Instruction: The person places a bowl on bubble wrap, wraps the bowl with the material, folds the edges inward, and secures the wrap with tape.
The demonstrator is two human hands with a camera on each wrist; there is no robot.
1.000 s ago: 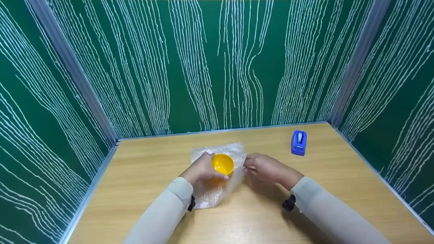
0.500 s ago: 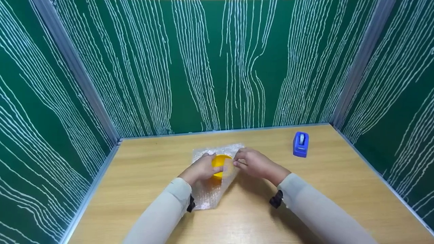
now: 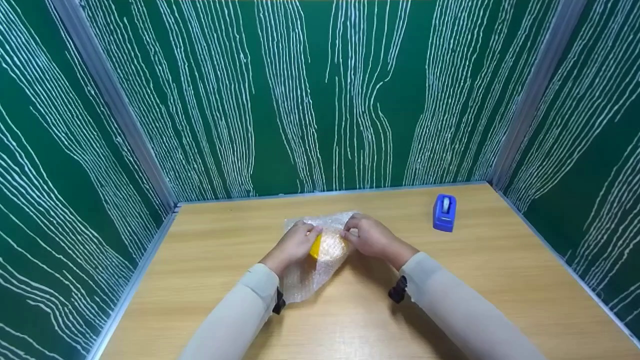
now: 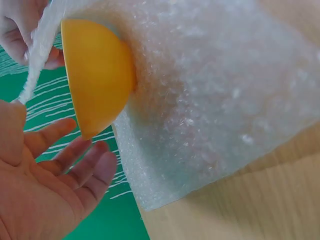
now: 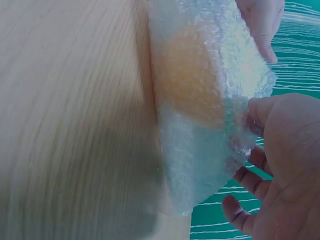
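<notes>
A yellow bowl sits on a sheet of clear bubble wrap; the wrap's right side is folded over much of its mouth. My left hand holds the bowl from the left, fingertips at its rim and thumb against the flap's edge. On the other side my right hand pinches the wrap between thumb and forefinger, its other fingers loosely bent. Through the wrap in the right wrist view, the bowl shows as a blurred orange shape.
A blue tape dispenser stands at the back right of the wooden table. Green walls with white wavy lines enclose the table's back and sides, joined by grey corner posts.
My right hand has moved left, folding the wrap's right side over the bowl. My left thumb has shifted from inside the bowl to the flap's edge. The dispenser stays put.
</notes>
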